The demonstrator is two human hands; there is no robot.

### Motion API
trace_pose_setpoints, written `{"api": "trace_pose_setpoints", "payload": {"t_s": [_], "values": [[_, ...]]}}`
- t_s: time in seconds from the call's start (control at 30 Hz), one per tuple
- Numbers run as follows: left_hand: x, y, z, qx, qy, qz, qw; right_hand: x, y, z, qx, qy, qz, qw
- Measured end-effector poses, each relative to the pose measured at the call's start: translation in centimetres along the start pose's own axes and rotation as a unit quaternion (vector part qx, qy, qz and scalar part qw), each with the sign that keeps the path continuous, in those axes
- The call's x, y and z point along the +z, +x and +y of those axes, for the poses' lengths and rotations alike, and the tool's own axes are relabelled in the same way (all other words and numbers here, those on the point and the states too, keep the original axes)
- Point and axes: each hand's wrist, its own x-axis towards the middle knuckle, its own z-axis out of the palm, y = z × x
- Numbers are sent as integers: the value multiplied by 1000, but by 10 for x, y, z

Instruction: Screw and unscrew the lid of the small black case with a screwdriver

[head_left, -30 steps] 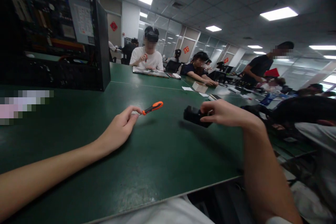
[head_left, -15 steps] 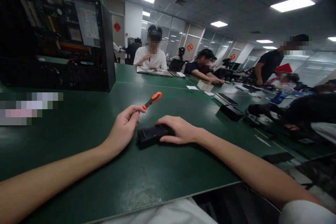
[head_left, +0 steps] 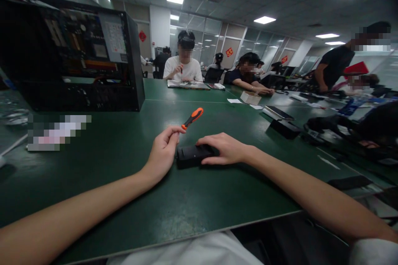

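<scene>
Left hand: the left hand is closed in a pinch, thumb against fingers, with hold of the screwdriver.
Screwdriver: the orange-and-black screwdriver is gripped low, below its handle, so the handle sticks up and away to the right; most of the shaft is hidden by the fingers. Such a grip probably serves to carry it rather than turn it.
Right hand: the right hand is partly open, curved over one end of the black box, thumb on the near side and fingers on the far side, which likely keeps it steady.
Black box: the black box lies on the table between the hands, its long side roughly along the table's near edge. Its left end is just beside the left hand; whether they touch, I cannot tell.
Table: the green table bears the box, and its near edge runs close to the person's lap.
Left side: an open computer case stands upright, its inner parts facing this seat, perhaps for easy reach.
Right side: a dark box sits well apart from the hands, near a flat tablet.
Far side: a person in a white shirt sits across, behind a small open carton and paper.
</scene>
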Motion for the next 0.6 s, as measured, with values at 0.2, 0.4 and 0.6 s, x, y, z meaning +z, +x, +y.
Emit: {"api": "trace_pose_setpoints", "payload": {"t_s": [0.2,0.4,0.6], "values": [[-4,-6,2,-12,-45,-9,999,9,3,-13,41,76,38,996],[-9,-12,6,12,-26,-34,999,17,7,-28,104,178,81,975],[-9,-14,8,48,-3,-77,996,20,10,-31,145,230,78,959]]}}
